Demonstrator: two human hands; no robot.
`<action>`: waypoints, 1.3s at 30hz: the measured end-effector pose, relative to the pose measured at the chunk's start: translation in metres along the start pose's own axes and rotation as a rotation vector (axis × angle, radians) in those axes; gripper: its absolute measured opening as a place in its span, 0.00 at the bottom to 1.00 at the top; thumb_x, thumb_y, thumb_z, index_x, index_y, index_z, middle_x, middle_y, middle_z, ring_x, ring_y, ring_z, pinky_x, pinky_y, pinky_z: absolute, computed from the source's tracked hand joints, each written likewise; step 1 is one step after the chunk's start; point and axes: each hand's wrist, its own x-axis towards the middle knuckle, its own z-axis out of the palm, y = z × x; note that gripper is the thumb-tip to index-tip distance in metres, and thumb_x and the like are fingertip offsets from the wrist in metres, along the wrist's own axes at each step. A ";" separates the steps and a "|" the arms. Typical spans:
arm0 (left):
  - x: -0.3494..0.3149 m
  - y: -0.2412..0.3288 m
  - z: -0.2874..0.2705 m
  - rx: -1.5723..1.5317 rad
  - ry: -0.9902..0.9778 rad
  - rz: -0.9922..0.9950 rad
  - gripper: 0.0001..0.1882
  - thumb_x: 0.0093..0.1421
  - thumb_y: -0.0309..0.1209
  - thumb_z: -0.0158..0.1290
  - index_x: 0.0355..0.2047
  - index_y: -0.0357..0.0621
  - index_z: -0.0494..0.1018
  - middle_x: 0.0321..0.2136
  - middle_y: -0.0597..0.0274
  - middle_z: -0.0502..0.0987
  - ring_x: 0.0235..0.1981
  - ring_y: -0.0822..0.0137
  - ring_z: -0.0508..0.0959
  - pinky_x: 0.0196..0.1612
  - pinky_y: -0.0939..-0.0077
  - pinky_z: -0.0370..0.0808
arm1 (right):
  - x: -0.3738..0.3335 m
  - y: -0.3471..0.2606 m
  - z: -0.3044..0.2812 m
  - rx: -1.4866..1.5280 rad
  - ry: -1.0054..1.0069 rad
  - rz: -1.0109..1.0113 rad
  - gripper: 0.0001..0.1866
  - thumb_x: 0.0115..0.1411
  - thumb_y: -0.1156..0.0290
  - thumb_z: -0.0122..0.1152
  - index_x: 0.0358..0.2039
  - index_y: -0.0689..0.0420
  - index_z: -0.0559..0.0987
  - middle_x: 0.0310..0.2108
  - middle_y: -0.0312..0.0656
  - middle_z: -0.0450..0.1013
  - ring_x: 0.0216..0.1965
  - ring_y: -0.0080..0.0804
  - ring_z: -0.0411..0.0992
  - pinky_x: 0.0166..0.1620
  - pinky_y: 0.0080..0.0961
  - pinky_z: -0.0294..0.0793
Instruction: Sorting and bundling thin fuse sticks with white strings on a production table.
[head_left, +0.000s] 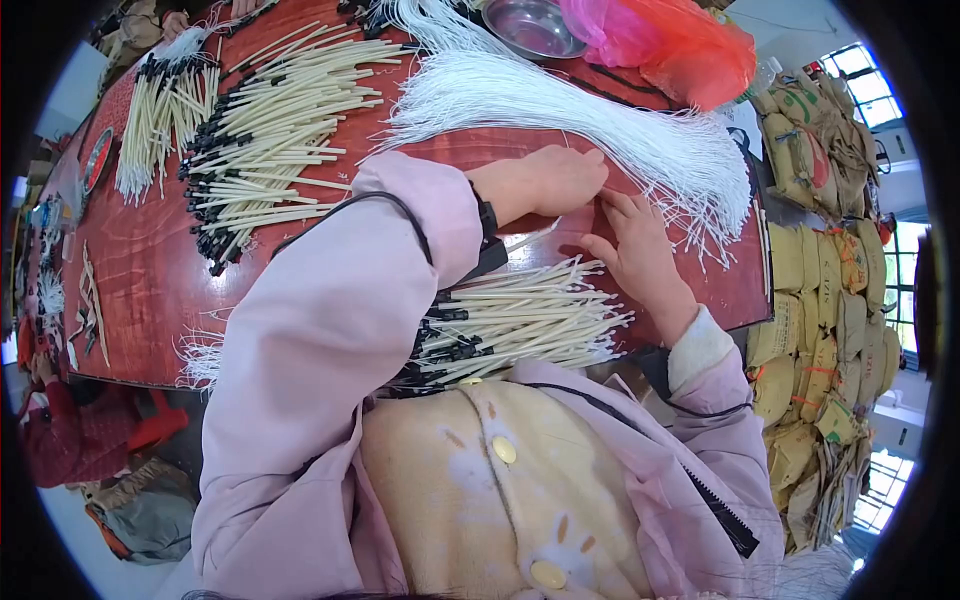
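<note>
My left hand (pixel 545 182) reaches across the table with its fingers curled together at the near edge of a long bundle of white strings (pixel 570 100). What it pinches, if anything, is hidden. Close beside it, my right hand (pixel 640 245) has its fingers stretched toward the left fingertips and its thumb held apart. Just below both hands lies a pile of thin cream-coloured sticks (pixel 530 318) with black ends on the left and white string loops on the right. My left forearm covers part of that pile.
A larger heap of cream sticks (pixel 290 120) with black ends spreads over the red table (pixel 130 290). Another bunch (pixel 165 120) lies far left. Beyond the strings are a metal bowl (pixel 535 25) and a pink-red plastic bag (pixel 690 50). Stacked sacks (pixel 825 310) stand at right.
</note>
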 end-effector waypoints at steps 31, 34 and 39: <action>-0.102 -0.108 -0.084 -0.604 0.379 -0.411 0.11 0.61 0.37 0.58 0.31 0.42 0.79 0.25 0.63 0.79 0.23 0.70 0.79 0.25 0.74 0.73 | 0.006 0.029 0.007 -0.260 0.008 0.181 0.34 0.60 0.48 0.63 0.54 0.69 0.77 0.60 0.46 0.71 0.54 0.46 0.69 0.57 0.42 0.66; -0.130 -0.095 -0.090 -0.983 0.369 -0.574 0.09 0.61 0.36 0.58 0.32 0.44 0.78 0.24 0.69 0.77 0.21 0.76 0.77 0.20 0.81 0.69 | 0.003 0.028 0.008 -0.278 0.011 0.190 0.35 0.61 0.48 0.62 0.53 0.69 0.77 0.60 0.45 0.71 0.54 0.46 0.69 0.57 0.42 0.66; -0.176 -0.095 -0.090 -1.241 0.393 -0.751 0.08 0.66 0.38 0.56 0.33 0.50 0.74 0.26 0.72 0.74 0.20 0.82 0.72 0.18 0.86 0.61 | 0.007 0.032 0.002 -0.317 -0.049 0.251 0.34 0.62 0.48 0.61 0.53 0.69 0.76 0.60 0.45 0.71 0.54 0.46 0.69 0.57 0.42 0.66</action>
